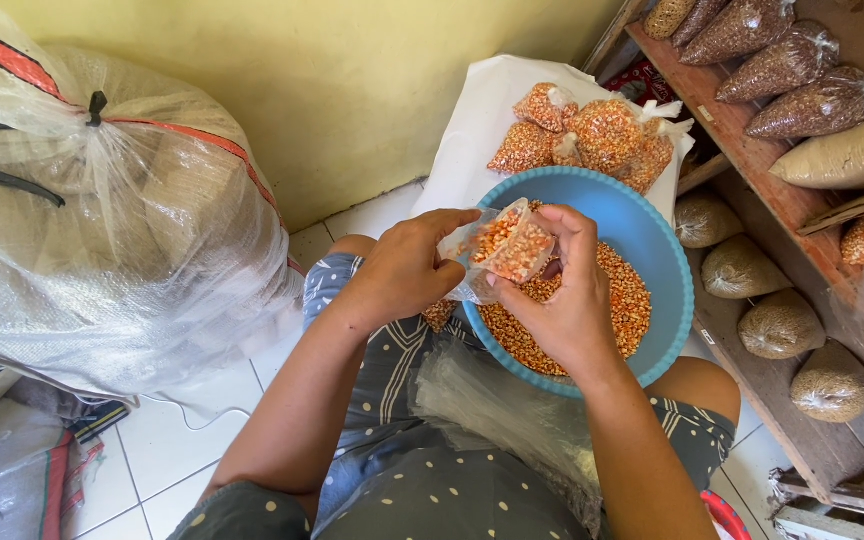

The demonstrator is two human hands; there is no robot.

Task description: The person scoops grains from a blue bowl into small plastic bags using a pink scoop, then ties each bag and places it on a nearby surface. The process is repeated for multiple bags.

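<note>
Filling a small clear bag of corn kernels over the blue basin
Left hand and right hand both pinched on its mouth; probably light, floppy, slippery, best gripped near the top

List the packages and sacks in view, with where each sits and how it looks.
Small clear bag: in both hands, part-filled with orange kernels.
Tied orange-kernel bags: on white sheet behind blue bowl.
Brown seed bags: top shelf, right.
Tan round bags: lower shelf.
Large translucent woven sack: left, tied.

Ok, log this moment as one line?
left hand: holds small clear bag | right hand: grips same bag, part-filled with corn | below: blue bowl of kernels | beyond: filled bags
</note>
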